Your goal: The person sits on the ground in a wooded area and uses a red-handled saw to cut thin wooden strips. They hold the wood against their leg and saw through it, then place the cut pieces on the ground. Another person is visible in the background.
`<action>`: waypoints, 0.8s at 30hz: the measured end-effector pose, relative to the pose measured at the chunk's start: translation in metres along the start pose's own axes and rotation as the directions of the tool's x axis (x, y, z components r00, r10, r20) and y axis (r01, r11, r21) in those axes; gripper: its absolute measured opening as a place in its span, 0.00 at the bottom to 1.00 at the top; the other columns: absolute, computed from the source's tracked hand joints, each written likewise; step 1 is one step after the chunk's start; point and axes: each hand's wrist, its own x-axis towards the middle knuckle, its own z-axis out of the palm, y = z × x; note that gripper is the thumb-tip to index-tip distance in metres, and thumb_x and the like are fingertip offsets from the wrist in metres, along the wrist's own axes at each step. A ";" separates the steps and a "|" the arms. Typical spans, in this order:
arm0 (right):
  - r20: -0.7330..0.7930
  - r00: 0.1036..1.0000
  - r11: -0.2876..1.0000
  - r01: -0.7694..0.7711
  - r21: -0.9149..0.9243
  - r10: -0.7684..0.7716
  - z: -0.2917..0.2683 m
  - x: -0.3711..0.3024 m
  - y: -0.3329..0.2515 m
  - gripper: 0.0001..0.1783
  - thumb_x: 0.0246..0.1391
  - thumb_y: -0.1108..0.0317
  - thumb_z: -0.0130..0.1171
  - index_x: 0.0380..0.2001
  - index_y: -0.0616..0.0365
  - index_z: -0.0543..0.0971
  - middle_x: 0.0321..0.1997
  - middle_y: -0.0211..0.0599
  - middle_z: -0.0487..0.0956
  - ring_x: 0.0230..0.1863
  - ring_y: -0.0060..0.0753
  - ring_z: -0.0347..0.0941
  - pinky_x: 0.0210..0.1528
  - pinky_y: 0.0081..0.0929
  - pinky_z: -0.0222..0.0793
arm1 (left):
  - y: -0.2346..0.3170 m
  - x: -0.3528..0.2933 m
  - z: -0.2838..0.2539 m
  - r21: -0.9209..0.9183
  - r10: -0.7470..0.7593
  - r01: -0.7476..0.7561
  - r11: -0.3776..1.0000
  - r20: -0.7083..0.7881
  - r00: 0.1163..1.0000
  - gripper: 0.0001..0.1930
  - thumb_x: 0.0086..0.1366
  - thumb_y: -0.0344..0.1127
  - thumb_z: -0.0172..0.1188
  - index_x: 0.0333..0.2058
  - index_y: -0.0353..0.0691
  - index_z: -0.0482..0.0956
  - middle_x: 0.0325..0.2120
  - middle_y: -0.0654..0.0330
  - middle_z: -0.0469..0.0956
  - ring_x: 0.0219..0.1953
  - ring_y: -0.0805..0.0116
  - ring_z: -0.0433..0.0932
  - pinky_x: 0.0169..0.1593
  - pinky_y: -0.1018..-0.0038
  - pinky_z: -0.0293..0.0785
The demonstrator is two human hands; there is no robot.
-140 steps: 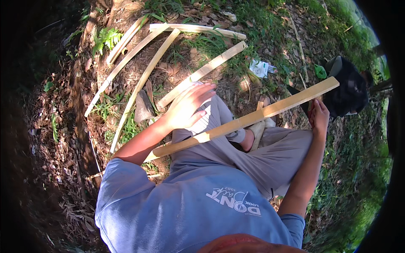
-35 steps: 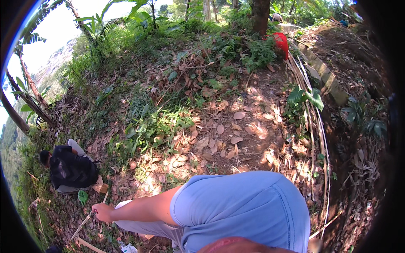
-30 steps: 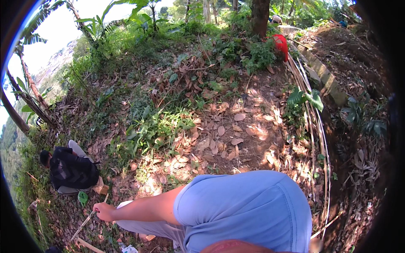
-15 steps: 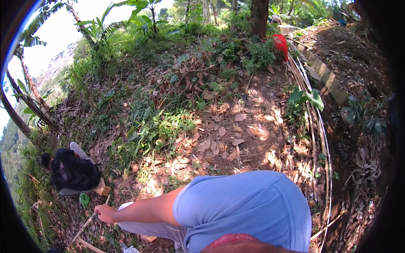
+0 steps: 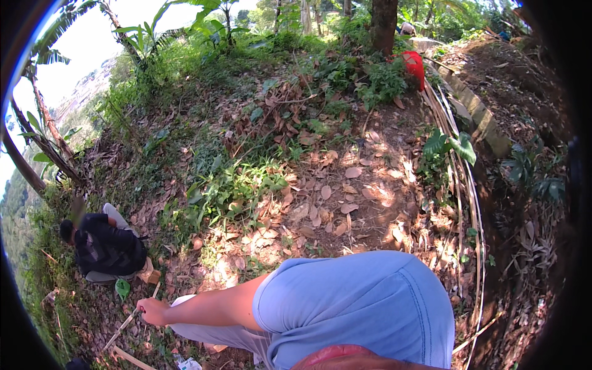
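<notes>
A: How does the right hand [image 5: 153, 311] stand?

B: Its fingers are curled in, closed on a pale strip [image 5: 117, 335] at the lower left of the view.

A: Where does the strip lie from that grip?

B: Aslant: a short stretch juts out above the knuckles, and a longer one runs down and left past the fingertips.

A: What is near it?

B: A second pale strip [image 5: 134, 359] slants below the hand, close to a white packet [image 5: 188, 364]; the lower edge cuts off both. Above, a green thing [image 5: 123, 288] of unclear kind sits beside a co-worker [image 5: 111, 250] in dark clothes, whose hands are hidden.

A: What else is hard to make out?

B: A small dark spot at the fist is too tiny to read. The left hand is out of view, so its state cannot be told; the blue shirt [image 5: 357, 302] fills the lower middle.
</notes>
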 end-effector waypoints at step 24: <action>0.095 0.987 0.985 -0.138 0.102 0.128 -0.013 -0.005 -0.010 0.17 0.59 0.68 0.66 0.50 0.64 0.85 0.41 0.46 0.86 0.43 0.42 0.84 0.49 0.38 0.78 | -0.195 -0.279 0.090 -0.297 -0.502 0.486 0.822 0.026 0.864 0.44 0.80 0.70 0.38 0.81 0.46 0.49 0.83 0.46 0.38 0.83 0.38 0.23 0.81 0.46 0.17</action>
